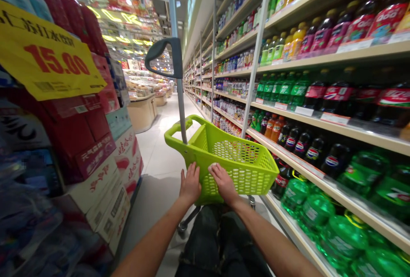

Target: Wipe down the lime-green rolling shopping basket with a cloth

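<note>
A lime-green plastic shopping basket on wheels (238, 157) stands in the aisle in front of me, empty inside. Its grey pull handle (160, 57) rises on a metal pole above it. My left hand (190, 182) presses against the near left corner of the basket, fingers together and pointing up. My right hand (221, 181) grips the near rim, fingers curled over the edge. My dark trousers show below the basket.
Shelves of soft-drink bottles (320, 97) line the right side, with green bottles (320, 217) low down. Stacked cartons (105, 174) under a yellow 15.00 price sign (48, 59) stand on the left. The tiled aisle (166, 119) runs ahead toward display counters.
</note>
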Demonstrator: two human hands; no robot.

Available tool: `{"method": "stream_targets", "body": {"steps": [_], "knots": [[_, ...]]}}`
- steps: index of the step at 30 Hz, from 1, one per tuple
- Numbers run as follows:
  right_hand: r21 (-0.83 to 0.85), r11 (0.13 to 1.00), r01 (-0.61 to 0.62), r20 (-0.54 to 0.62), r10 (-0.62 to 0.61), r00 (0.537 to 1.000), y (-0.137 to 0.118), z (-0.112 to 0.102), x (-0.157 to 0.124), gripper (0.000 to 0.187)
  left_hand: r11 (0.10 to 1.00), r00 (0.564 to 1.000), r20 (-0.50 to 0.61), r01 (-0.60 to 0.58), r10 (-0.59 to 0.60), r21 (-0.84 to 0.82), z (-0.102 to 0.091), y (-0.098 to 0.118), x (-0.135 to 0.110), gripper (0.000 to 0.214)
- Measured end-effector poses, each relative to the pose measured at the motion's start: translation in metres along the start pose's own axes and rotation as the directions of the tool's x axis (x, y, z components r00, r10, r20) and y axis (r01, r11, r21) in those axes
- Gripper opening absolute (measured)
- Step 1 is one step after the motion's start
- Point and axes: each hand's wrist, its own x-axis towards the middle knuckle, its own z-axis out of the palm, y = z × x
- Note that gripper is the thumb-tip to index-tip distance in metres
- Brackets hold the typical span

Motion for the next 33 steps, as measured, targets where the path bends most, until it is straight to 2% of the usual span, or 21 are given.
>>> {"method": "stream_targets", "body": {"steps": [4,9,11,16,22,28,33], "knots": [[-0.034,0.993,-0.111,-0.089,0.108,0.99,0.015,-0.011,0.002,0.051,0.999,0.999,0.014,-0.032,0.032,-0.009,0.003,0.013,0.003,0.059],[-0.07,0.997,-0.042,0.014,0.044,0.999,0.02,-0.011,-0.028,0.047,0.994,0.992,0.063,-0.107,0.109,-0.033,0.006,0.033,0.004,0.06],[-0.069,0.996,-0.054,0.034,0.056,0.998,0.02,-0.016,-0.032,0.047,0.991,0.989,0.077,-0.126,0.129,-0.035,0.006,0.041,0.005,0.06],[-0.094,0.98,-0.174,-0.052,0.17,0.984,0.036,-0.034,-0.029,0.049,0.987,0.982,0.099,-0.157,0.16,-0.042,0.009,0.057,0.009,0.059],[-0.128,0.984,-0.122,0.017,0.125,0.992,0.046,-0.031,-0.07,0.047,0.976,0.971,0.11,-0.204,0.211,-0.071,0.011,0.074,0.012,0.057],[-0.142,0.961,-0.237,-0.062,0.231,0.971,0.06,-0.048,-0.066,0.049,0.974,0.965,0.134,-0.215,0.223,-0.077,0.008,0.086,0.014,0.057],[-0.165,0.961,-0.22,-0.004,0.223,0.975,0.066,-0.045,-0.101,0.05,0.973,0.964,0.138,-0.221,0.229,-0.073,0.011,0.089,0.013,0.06]]}}
